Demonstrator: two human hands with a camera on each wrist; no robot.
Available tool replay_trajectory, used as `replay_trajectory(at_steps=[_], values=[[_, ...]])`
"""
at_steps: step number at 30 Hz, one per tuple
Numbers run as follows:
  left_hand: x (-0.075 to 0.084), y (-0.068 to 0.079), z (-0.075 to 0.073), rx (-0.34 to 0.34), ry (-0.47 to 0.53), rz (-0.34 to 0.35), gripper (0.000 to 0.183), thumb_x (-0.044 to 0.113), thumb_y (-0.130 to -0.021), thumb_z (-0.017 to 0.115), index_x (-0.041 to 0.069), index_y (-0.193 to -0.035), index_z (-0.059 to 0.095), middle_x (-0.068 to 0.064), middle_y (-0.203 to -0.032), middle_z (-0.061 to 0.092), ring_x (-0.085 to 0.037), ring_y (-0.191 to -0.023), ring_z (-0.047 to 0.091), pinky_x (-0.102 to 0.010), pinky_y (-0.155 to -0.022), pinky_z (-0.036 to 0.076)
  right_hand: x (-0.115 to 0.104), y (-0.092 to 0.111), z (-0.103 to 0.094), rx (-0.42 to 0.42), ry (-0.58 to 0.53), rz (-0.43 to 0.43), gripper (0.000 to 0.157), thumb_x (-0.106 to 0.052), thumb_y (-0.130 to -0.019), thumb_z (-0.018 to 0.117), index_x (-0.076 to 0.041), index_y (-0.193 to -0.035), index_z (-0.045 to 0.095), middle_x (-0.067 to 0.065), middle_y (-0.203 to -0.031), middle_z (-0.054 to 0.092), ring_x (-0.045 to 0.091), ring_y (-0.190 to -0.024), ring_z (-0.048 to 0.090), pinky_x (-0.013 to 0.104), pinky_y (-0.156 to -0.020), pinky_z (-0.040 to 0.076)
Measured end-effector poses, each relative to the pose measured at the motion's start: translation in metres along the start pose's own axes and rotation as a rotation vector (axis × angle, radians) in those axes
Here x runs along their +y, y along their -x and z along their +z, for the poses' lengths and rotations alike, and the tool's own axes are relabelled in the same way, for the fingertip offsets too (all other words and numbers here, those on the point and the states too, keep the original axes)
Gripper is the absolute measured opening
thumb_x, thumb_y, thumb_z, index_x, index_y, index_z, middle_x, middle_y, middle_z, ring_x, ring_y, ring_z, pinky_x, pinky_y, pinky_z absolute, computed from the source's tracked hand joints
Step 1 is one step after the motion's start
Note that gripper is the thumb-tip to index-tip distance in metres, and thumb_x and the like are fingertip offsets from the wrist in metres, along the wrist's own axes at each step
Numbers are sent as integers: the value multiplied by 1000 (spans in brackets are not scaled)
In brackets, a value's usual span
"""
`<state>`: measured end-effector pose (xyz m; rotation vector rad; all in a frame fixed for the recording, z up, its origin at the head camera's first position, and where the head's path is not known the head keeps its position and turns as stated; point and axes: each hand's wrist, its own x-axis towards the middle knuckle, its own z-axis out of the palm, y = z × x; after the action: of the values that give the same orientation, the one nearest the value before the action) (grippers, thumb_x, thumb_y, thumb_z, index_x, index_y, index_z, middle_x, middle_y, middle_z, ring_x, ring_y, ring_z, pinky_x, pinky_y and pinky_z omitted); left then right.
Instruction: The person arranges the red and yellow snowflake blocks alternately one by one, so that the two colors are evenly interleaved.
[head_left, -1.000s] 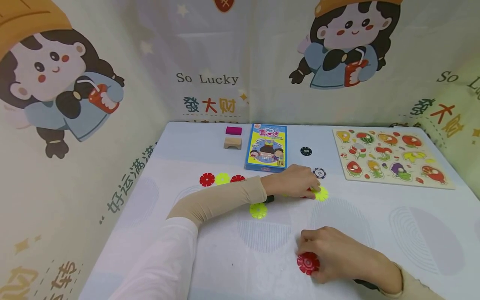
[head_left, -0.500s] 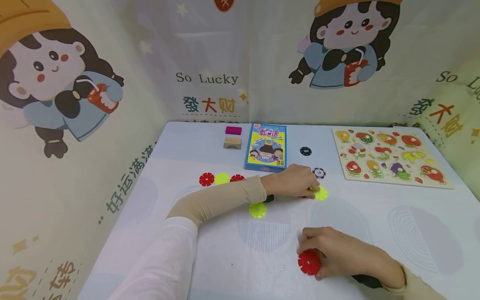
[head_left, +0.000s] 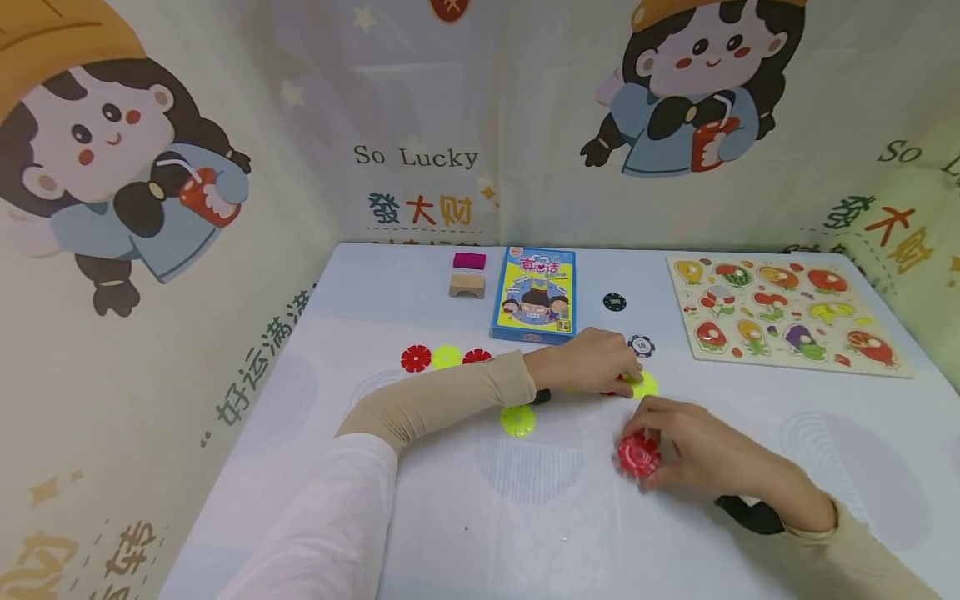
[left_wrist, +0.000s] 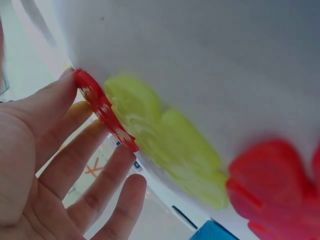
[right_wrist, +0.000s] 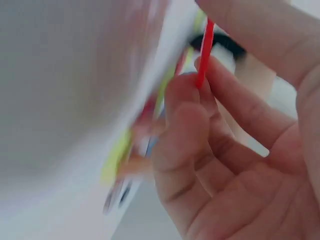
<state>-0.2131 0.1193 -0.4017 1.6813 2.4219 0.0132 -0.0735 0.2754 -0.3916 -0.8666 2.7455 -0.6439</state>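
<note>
My left hand (head_left: 588, 362) reaches over a row of plastic snowflake discs in the head view. In the left wrist view its thumb and fingertips hold the edges of a red disc (left_wrist: 102, 107) lying on the table. A yellow disc (left_wrist: 160, 135) lies right beside that one, with another red disc (left_wrist: 275, 180) beyond. My right hand (head_left: 697, 450) pinches a separate red snowflake disc (head_left: 639, 455) above the table, slightly blurred. Seen edge-on in the right wrist view, this red disc (right_wrist: 205, 55) sits between thumb and fingers. Past the left fingertips lies a yellow disc (head_left: 645, 384).
Farther left are a red disc (head_left: 416, 358), a yellow disc (head_left: 447, 357) and another yellow disc (head_left: 517, 421). Behind stand a card box (head_left: 535, 292), a wooden block (head_left: 467, 286), a magenta block (head_left: 469, 261), poker chips (head_left: 615, 302) and a fruit puzzle board (head_left: 787, 317).
My right hand has moved away from me, toward the row and slightly right, carrying the red disc. The left hand stays in place at the row.
</note>
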Motion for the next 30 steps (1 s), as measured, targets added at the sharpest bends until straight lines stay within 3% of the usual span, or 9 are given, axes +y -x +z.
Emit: replay_trajectory(at_steps=[4, 7, 10, 14, 30], values=[[0, -1, -1, 13, -14, 0, 32, 48, -89, 59, 34, -117, 67, 14, -110, 69, -2, -80, 56, -19, -67, 45, 37, -2, -21, 193, 44, 57, 48, -30, -60, 89, -22, -102, 67, -12, -90, 59, 3, -75, 53, 17, -54, 44], [1, -1, -2, 8, -20, -11, 34, 48, -89, 59, 35, -120, 65, 15, -119, 66, -2, -89, 59, -19, -70, 46, 62, -4, -29, 261, 61, 150, 52, -29, -57, 91, -15, -102, 69, -3, -91, 64, 10, -76, 57, 19, -54, 46], [2, -1, -2, -1, -10, -13, 37, 48, -89, 59, 35, -123, 63, 15, -126, 62, -2, -96, 59, -17, -73, 46, 79, -5, -31, 243, 37, 261, 57, -35, -58, 90, -10, -105, 68, 5, -95, 65, 16, -78, 57, 18, -56, 48], [3, -1, -1, -8, -9, -16, 37, 48, -89, 59, 35, -124, 62, 15, -127, 61, -2, -99, 59, -17, -74, 45, 93, -5, -28, 211, 16, 328, 63, -45, -58, 87, -10, -106, 68, 6, -91, 65, 17, -74, 55, 19, -55, 46], [3, -2, -2, -19, -8, -41, 39, 49, -88, 60, 36, -124, 61, 16, -128, 60, -2, -97, 59, -17, -74, 45, 90, -4, -22, 191, -48, 359, 61, -42, -62, 86, -9, -110, 68, 5, -87, 63, 15, -71, 53, 19, -56, 46]])
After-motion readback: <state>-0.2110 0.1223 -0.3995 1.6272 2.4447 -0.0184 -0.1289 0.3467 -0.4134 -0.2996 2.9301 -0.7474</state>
